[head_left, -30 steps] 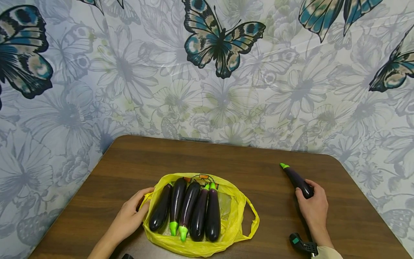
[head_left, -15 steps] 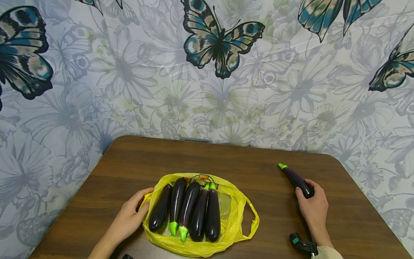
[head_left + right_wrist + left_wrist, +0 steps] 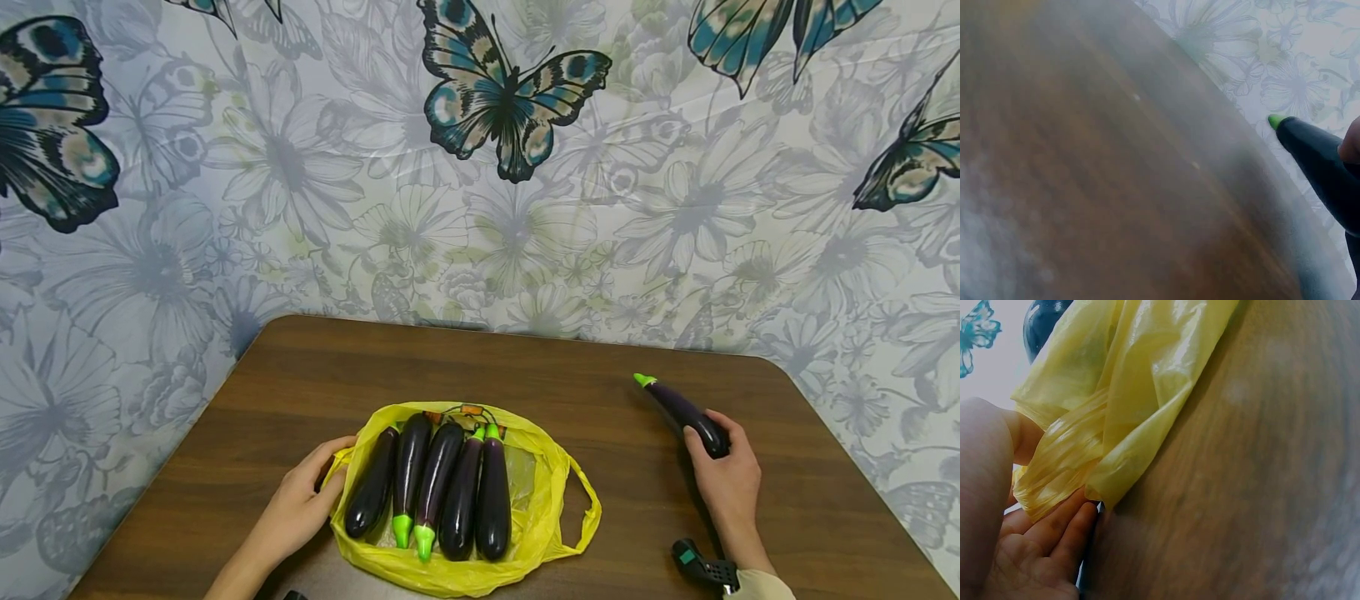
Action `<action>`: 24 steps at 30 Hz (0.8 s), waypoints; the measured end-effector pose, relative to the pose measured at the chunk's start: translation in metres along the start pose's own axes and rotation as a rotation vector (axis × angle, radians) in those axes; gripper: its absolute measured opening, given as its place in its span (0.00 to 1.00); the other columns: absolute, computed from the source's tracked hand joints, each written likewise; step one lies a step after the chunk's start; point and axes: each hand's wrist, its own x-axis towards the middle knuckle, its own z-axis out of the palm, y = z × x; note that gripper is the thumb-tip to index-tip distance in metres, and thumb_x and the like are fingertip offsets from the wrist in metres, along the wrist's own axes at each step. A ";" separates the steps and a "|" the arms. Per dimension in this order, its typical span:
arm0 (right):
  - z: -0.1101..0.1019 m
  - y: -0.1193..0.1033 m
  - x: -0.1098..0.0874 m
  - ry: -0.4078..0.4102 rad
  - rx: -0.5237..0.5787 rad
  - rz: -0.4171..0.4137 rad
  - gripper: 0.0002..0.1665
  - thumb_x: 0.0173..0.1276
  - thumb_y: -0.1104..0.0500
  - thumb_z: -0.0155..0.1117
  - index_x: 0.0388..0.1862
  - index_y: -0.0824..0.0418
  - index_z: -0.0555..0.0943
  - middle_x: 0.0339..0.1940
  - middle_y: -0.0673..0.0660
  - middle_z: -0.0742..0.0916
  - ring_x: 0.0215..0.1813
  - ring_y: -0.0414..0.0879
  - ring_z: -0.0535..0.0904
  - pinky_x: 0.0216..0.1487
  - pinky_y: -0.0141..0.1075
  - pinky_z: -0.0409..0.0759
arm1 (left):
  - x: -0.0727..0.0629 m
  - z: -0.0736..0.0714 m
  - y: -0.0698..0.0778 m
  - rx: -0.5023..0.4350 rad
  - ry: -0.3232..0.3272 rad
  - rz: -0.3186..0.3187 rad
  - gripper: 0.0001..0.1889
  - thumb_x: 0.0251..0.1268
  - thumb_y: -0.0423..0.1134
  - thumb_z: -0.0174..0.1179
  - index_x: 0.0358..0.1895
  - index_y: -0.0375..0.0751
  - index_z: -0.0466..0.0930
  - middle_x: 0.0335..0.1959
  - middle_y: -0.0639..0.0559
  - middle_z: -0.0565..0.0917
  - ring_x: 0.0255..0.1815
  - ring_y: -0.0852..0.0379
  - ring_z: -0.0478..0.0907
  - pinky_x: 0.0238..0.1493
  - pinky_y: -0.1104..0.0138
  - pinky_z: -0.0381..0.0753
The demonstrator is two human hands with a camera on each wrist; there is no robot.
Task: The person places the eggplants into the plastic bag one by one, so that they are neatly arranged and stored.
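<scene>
My right hand (image 3: pixel 726 475) grips a dark purple eggplant (image 3: pixel 678 410) by its thick end, at the right of the table. Its green tip points away to the upper left, and in the right wrist view the eggplant (image 3: pixel 1316 162) shows against the wall. At the left, my left hand (image 3: pixel 303 498) holds the side of a yellow plastic bag (image 3: pixel 551 533). The left wrist view shows the bag's gathered handle (image 3: pixel 1066 456) between thumb and fingers. Several more eggplants (image 3: pixel 438 475) lie side by side in the wide-open bag, some with green tips toward me.
Everything rests on a brown wood-grain table (image 3: pixel 570 375) with rounded far corners. Directly behind it hangs a floral wall covering (image 3: pixel 517 233) with large butterflies. A loop handle (image 3: pixel 588 508) of the bag sticks out to the right. A black device (image 3: pixel 701 567) is strapped at my right wrist.
The eggplant in my right hand has swung slightly, its green tip shifting left and a little upward. My left hand and the bag stay put.
</scene>
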 end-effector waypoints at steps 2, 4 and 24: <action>0.000 0.000 0.000 -0.003 0.006 0.001 0.27 0.73 0.52 0.67 0.68 0.59 0.78 0.64 0.68 0.82 0.61 0.62 0.77 0.49 0.28 0.64 | 0.000 0.000 0.000 0.001 0.000 0.000 0.19 0.82 0.38 0.52 0.71 0.44 0.73 0.68 0.45 0.78 0.68 0.44 0.76 0.59 0.54 0.80; 0.000 0.000 0.000 -0.002 0.015 0.002 0.27 0.73 0.52 0.67 0.68 0.58 0.78 0.65 0.67 0.82 0.61 0.61 0.77 0.50 0.26 0.63 | 0.000 0.000 0.000 0.002 0.000 -0.001 0.19 0.82 0.38 0.52 0.71 0.44 0.73 0.68 0.45 0.78 0.68 0.44 0.76 0.59 0.54 0.81; 0.002 -0.002 -0.001 -0.008 0.165 -0.032 0.26 0.72 0.54 0.70 0.67 0.53 0.80 0.58 0.41 0.83 0.54 0.25 0.73 0.51 0.16 0.67 | -0.001 0.000 0.000 -0.008 -0.001 -0.003 0.19 0.82 0.38 0.52 0.71 0.44 0.73 0.69 0.45 0.78 0.68 0.44 0.76 0.58 0.58 0.81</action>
